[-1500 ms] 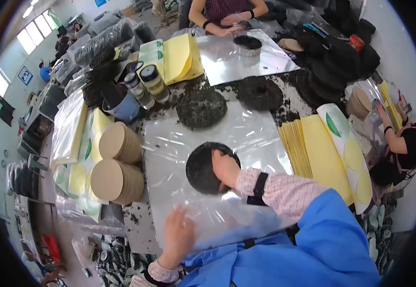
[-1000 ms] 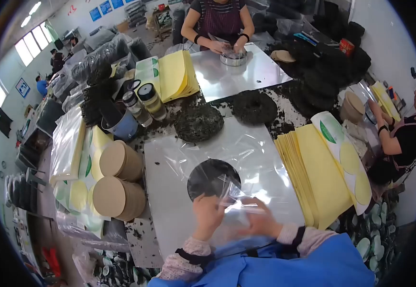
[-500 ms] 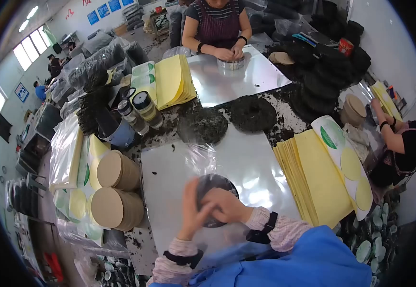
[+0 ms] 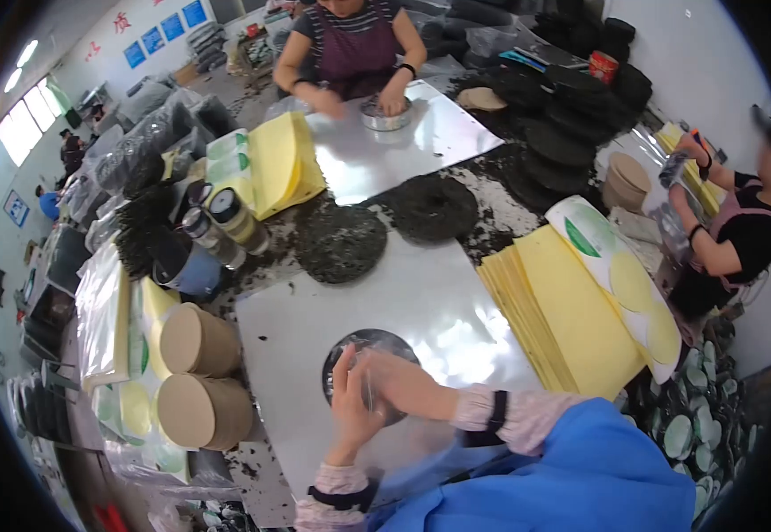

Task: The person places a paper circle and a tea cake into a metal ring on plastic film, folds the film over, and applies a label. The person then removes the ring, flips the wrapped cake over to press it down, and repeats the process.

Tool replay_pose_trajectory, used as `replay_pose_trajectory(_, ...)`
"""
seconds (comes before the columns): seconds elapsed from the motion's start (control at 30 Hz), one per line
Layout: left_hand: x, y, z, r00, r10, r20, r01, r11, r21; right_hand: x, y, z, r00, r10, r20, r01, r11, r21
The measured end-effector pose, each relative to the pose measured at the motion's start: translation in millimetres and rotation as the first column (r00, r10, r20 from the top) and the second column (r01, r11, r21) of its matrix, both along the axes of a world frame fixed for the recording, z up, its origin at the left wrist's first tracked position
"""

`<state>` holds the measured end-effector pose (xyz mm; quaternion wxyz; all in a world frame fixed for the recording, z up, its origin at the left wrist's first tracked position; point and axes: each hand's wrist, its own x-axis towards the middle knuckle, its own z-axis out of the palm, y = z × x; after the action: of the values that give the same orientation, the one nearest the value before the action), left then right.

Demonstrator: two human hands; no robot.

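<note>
Silvery metallic sheeting (image 4: 306, 332) seemingly steadies the round black disc (image 4: 373, 340) beneath our left hand (image 4: 354, 410) and right hand (image 4: 408, 386), grip unclear.

The disc (image 4: 389, 342) is blackish, the sheet (image 4: 306, 328) silver-grey, the cakes (image 4: 343, 244) mottled black, the paper (image 4: 572, 310) plain yellow, the labels (image 4: 620, 288) white with green and yellow patches, the stacks (image 4: 205, 412) tan, the tub (image 4: 196, 271) blue, the can (image 4: 603, 67) red, the sleeves (image 4: 536, 420) pale pink, the smock (image 4: 572, 470) bright blue.

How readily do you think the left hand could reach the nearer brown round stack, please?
Probably yes: nothing seems to stand on the shiny sheet between the left hand and the brown round stack.
</note>
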<state>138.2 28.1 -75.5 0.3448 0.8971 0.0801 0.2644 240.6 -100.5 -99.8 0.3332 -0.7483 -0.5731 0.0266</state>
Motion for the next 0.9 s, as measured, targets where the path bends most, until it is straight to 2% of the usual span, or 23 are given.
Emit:
replay_pose_trajectory(0.07, -3.5, -0.9, 5.6, 0.945, -0.151, -0.29, 0.201, 0.967, 0.153, 0.8, 4.9, -6.8, 1.0, 0.012, 0.018, -0.011, 0.998, -0.062)
replay_pose_trajectory(0.1, -0.9, -3.5, 7.3, 0.904, -0.14, -0.404, 0.228, 0.958, 0.177, 7.0, 5.4, -7.5, 0.996, 0.085, -0.04, -0.083, 0.995, 0.051)
replay_pose_trajectory(0.13, 1.0, -7.8, 4.7, 0.912, -0.124, -0.391, 0.196, 0.969, 0.149, 19.5, -5.0, -6.1, 0.985, 0.151, -0.078, -0.137, 0.978, 0.159)
replay_pose_trajectory(0.17, 6.7, -12.0, 9.0, 0.864, -0.077, -0.498, 0.188, 0.966, 0.176, 29.6, -30.0, 4.4, 0.994, 0.095, -0.056, -0.087, 0.988, 0.125)
replay_pose_trajectory(0.23, 7.8, -13.6, 2.2, 0.871, -0.042, -0.489, 0.206, 0.936, 0.286, 50.9, -82.4, 39.0, 0.974, -0.222, -0.04, 0.224, 0.931, 0.287)
replay_pose_trajectory(0.27, 9.4, -15.7, 5.3, 0.879, -0.067, -0.473, 0.215, 0.94, 0.265, 74.3, -116.4, 51.0, 0.922, -0.377, 0.093, 0.322, 0.876, 0.36)
replay_pose_trajectory(0.3, 7.4, -15.5, 10.6, 0.869, -0.074, -0.49, 0.217, 0.946, 0.242, 93.4, -153.7, 74.2, 0.824, -0.498, 0.27, 0.487, 0.866, 0.11)
replay_pose_trajectory(0.33, 6.9, -14.4, 11.8, 0.858, -0.075, -0.508, 0.217, 0.95, 0.225, 123.5, -190.8, 61.0, 0.731, -0.598, 0.327, 0.623, 0.781, 0.034)
replay_pose_trajectory(0.37, 6.8, -12.8, 8.3, 0.855, -0.067, -0.515, 0.217, 0.947, 0.236, 156.8, -231.8, 26.5, 0.537, -0.72, 0.439, 0.761, 0.638, 0.115)
replay_pose_trajectory(0.4, 7.6, -12.9, 9.7, 0.857, -0.065, -0.511, 0.214, 0.947, 0.238, 181.2, -260.7, 19.3, 0.466, -0.723, 0.51, 0.69, 0.658, 0.302)
replay_pose_trajectory(0.47, 8.0, -14.0, 16.1, 0.844, -0.082, -0.53, 0.228, 0.949, 0.216, 205.8, -293.3, 9.0, 0.321, -0.753, 0.575, 0.753, 0.571, 0.328)
replay_pose_trajectory(0.5, 7.6, -14.7, 18.3, 0.846, -0.07, -0.529, 0.215, 0.952, 0.217, 217.3, -301.0, -3.1, 0.33, -0.749, 0.575, 0.744, 0.581, 0.33)
replay_pose_trajectory(0.57, 8.2, -16.4, 20.6, 0.86, -0.07, -0.505, 0.223, 0.943, 0.248, 236.6, -309.4, -28.0, 0.229, -0.704, 0.672, 0.781, 0.545, 0.305)
replay_pose_trajectory(0.6, 9.4, -15.9, 19.4, 0.86, -0.059, -0.506, 0.213, 0.944, 0.251, 242.6, -310.1, -32.0, 0.237, -0.703, 0.671, 0.775, 0.553, 0.305)
replay_pose_trajectory(0.67, 6.1, -13.5, 12.6, 0.863, -0.099, -0.495, 0.204, 0.966, 0.161, 243.4, -312.7, -43.5, 0.285, -0.856, 0.431, 0.864, 0.424, 0.271)
replay_pose_trajectory(0.7, 4.2, -11.1, 6.8, 0.86, -0.096, -0.5, 0.201, 0.967, 0.159, 241.8, -311.2, -39.1, 0.292, -0.854, 0.43, 0.864, 0.428, 0.265)
replay_pose_trajectory(0.77, 4.1, -6.2, -6.3, 0.898, -0.099, -0.429, 0.197, 0.961, 0.193, 242.3, -302.9, -3.1, 0.183, -0.973, 0.14, 0.967, 0.204, 0.15)
replay_pose_trajectory(0.83, 4.8, -11.1, 1.7, 0.893, -0.072, -0.444, 0.181, 0.961, 0.209, 241.2, -306.9, 27.7, 0.322, -0.946, 0.027, 0.941, 0.324, 0.103)
replay_pose_trajectory(0.87, 5.1, -12.9, 7.2, 0.893, -0.033, -0.449, 0.151, 0.962, 0.229, 204.7, -280.1, 75.2, 0.386, -0.92, 0.065, 0.89, 0.39, 0.236)
replay_pose_trajectory(0.9, 2.7, -18.7, 7.8, 0.929, 0.073, -0.362, 0.062, 0.935, 0.348, 161.0, -246.8, 142.8, 0.456, -0.882, 0.117, 0.808, 0.465, 0.361)
